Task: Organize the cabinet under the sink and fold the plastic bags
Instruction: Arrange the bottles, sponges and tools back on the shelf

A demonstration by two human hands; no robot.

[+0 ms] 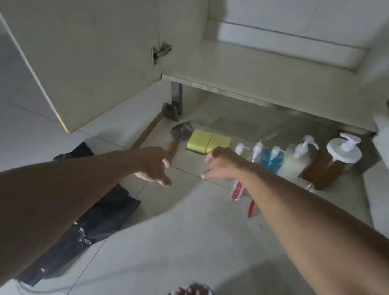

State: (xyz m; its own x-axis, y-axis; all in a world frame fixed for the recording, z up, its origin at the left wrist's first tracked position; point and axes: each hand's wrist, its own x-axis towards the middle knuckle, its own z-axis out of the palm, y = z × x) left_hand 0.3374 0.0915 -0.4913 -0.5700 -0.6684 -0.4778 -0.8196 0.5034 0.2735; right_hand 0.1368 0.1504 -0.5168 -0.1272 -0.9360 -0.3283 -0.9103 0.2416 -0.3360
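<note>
Trowel [177, 136]: lies on floor just ahead of left hand [154, 166]; long axis runs away from person, handle nearest.
Nearer hand: left, at handle end; contact cannot be told.
Left hand: loosely spread, empty.
Right hand [221, 165]: half-curled, empty.
Black plastic bag [93, 220]: unfolded, under left forearm.
Cabinet [261, 74]: open, shelf bare.

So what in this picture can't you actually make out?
- Labels on the pump bottles: too small and blurred in the head view.
- Red-and-white packet: partly covered by the right hand and forearm.
- Black plastic bag: the left arm hides much of it.
- Left hand: motion blur; whether it touches the small trowel is unclear.
- Cabinet's upper part: cut off by the top edge.
</note>
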